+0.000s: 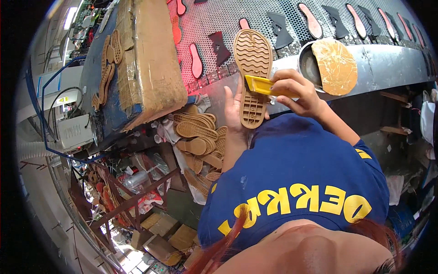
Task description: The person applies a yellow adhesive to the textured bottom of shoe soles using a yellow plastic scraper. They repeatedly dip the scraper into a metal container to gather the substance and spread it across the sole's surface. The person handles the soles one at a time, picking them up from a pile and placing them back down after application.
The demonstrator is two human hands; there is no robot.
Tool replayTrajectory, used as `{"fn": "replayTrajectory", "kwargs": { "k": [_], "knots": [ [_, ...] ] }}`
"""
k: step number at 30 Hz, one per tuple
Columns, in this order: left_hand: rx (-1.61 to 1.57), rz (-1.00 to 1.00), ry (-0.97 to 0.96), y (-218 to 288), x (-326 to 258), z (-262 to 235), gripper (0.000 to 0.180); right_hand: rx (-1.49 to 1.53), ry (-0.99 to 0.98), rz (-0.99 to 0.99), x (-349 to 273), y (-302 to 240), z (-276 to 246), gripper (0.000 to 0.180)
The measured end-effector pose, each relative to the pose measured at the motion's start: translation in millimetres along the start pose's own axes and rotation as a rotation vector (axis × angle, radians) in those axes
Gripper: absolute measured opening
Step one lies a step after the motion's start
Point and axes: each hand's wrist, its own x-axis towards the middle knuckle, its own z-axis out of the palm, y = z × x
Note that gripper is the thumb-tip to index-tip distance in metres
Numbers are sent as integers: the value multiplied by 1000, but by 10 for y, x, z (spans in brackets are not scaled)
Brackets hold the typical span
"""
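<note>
My left hand (233, 112) holds a tan rubber shoe sole (253, 52) from beneath, its thumb along the left edge. The sole's tread faces up, with wavy ridges at the far end and a square grid at the near end. Over its middle, my right hand (297, 91) pinches a flat yellow tool (259, 85); the tool's exact kind is unclear, and its working edge is hidden. Right of this hand is a round metal pot (308, 64), partly covered by a tan, smeared round board (336, 67).
A perforated metal conveyor belt (283, 11) carries pink insoles (310, 20) and black upper pieces (335, 21). Its metal edge (385, 64) runs in front of me. Stacked tan soles (196, 132) lie by my left arm. A cardboard-covered block (157, 59) stands left, with cartons (185, 238) below.
</note>
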Motion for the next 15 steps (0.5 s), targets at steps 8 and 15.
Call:
{"fn": "replayTrajectory", "kwargs": {
  "k": [8, 15],
  "knots": [
    [22, 89, 131, -29, 129, 16, 74, 33, -24, -26, -146, -121, 177, 27],
    [-113, 80, -73, 11, 178, -121, 73, 91, -56, -20, -157, -166, 159, 26]
  ]
}}
